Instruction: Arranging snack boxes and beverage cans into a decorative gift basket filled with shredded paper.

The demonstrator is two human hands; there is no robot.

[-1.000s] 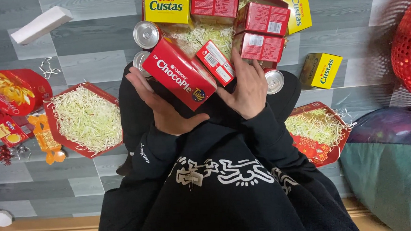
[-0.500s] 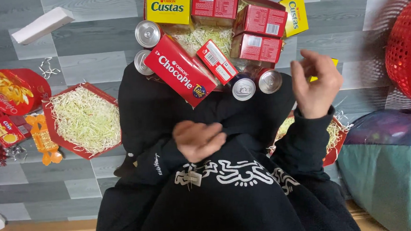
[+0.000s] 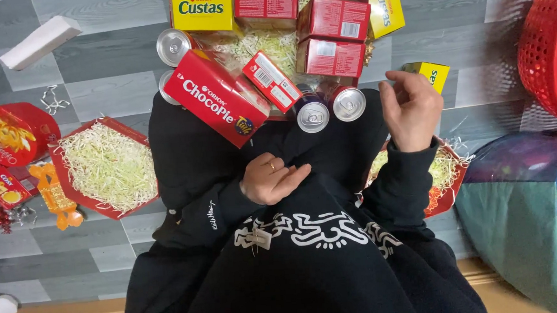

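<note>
My left hand (image 3: 272, 178) rests on my black-clad lap, fingers loosely curled, holding nothing. My right hand (image 3: 410, 108) is raised at the right, fingers half bent and empty, just in front of a small yellow box (image 3: 432, 73). Between my knees lies a big red snack box (image 3: 215, 105), tilted, with a small red box (image 3: 271, 80) beside it and two drink cans (image 3: 329, 108) lying on their sides. Behind them sits a red tray with pale paper shreds (image 3: 266, 44) that holds several red boxes (image 3: 333, 36).
Two yellow boxes (image 3: 202, 8) stand at the back. A red tray of paper shreds (image 3: 106, 165) lies left, another (image 3: 444, 167) right under my arm. A round red tin (image 3: 7, 134), a red basket (image 3: 549, 47), a blue-green bundle (image 3: 523, 213) and a white block (image 3: 40, 40) surround me.
Both hands let go of the red boxes. The left hand dropped to my lap. The right hand swung out to the right, toward the small yellow box.
</note>
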